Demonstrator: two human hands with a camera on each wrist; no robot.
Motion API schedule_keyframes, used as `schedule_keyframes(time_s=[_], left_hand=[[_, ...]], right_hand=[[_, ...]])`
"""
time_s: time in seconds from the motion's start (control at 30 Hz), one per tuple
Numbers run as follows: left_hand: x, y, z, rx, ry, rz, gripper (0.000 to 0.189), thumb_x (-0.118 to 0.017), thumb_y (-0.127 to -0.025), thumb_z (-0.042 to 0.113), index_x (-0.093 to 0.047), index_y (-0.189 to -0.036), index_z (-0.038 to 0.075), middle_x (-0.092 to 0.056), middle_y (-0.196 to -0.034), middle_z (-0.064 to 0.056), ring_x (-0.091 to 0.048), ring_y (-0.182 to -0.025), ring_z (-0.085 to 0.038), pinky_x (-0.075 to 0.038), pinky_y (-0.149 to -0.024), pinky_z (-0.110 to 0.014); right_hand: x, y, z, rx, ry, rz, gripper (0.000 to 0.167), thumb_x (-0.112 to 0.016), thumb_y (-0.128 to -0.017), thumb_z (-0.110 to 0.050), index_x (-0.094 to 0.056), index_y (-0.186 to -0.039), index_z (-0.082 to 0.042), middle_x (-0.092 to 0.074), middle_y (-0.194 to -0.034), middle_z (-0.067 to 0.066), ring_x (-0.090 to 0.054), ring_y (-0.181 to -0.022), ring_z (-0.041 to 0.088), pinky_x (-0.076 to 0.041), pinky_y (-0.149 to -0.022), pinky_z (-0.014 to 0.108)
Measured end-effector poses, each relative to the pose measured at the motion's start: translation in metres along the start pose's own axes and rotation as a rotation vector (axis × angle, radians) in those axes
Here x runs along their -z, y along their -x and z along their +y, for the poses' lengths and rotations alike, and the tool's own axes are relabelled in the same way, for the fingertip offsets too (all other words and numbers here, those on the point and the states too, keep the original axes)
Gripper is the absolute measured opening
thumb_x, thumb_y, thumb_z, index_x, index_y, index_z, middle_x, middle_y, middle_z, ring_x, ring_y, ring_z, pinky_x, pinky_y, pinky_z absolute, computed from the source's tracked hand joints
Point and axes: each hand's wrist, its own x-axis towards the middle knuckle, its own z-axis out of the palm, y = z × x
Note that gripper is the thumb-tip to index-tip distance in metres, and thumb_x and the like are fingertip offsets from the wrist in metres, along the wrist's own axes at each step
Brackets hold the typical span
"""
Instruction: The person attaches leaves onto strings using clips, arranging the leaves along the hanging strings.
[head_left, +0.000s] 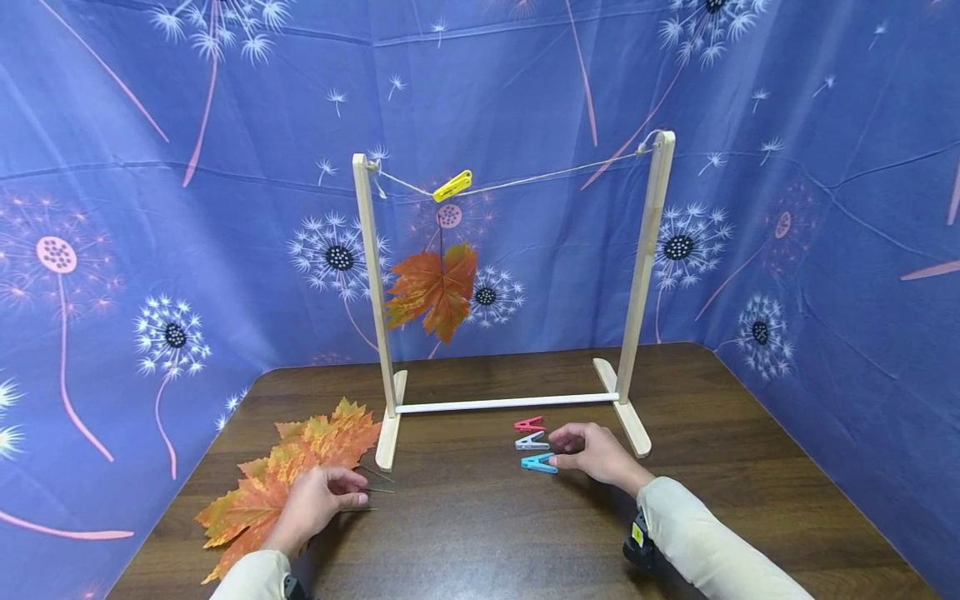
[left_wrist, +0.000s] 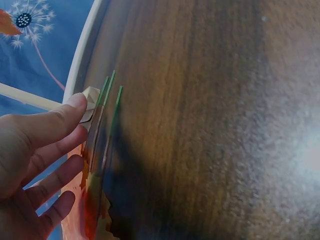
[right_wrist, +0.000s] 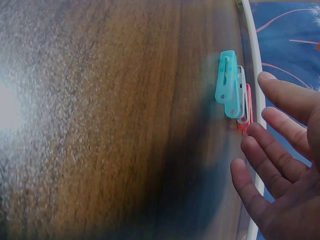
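My left hand point(head_left: 318, 500) hovers over the stems of several orange artificial maple leaves point(head_left: 255, 492) at the table's left; in the left wrist view its fingers are spread beside the green-tipped stems point(left_wrist: 118, 102), holding nothing. My right hand point(head_left: 596, 457) reaches beside a turquoise clothespin point(head_left: 538, 463), fingers apart and nothing gripped. Behind that clothespin lie a white clothespin point(head_left: 532, 442) and a red clothespin point(head_left: 528, 424) in a row. On the string point(head_left: 555, 177) a yellow clothespin point(head_left: 452, 186) holds another maple leaf point(head_left: 435, 287) by its stem.
A wooden frame stands at the back of the table point(head_left: 465, 533), with a left post point(head_left: 375, 283), a right post point(head_left: 647, 267) and a low white crossbar point(head_left: 510, 404). Its feet point(head_left: 633, 425) stick out toward me. A blue dandelion-print cloth point(head_left: 225, 100) hangs behind and at the sides.
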Motion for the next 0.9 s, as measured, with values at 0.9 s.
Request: schedule_keyframes(time_s=[0.9], left_hand=[[-0.005, -0.003, -0.008, -0.232, -0.353, -0.03, 0.021, -0.091, -0.069, 0.013, -0.074, -0.07, 0.025, -0.065, -0.068, 0.016, -0.061, -0.065, -0.003, -0.047, -0.061, -0.03]], right_hand=[[-0.017, -0.007, -0.001, -0.031, 0.237, 0.008, 0.028, -0.092, -0.072, -0.012, -0.076, -0.095, -0.009, -0.064, -0.087, -0.001, -0.06, -0.083, 0.016, -0.051, -0.078, 0.039]])
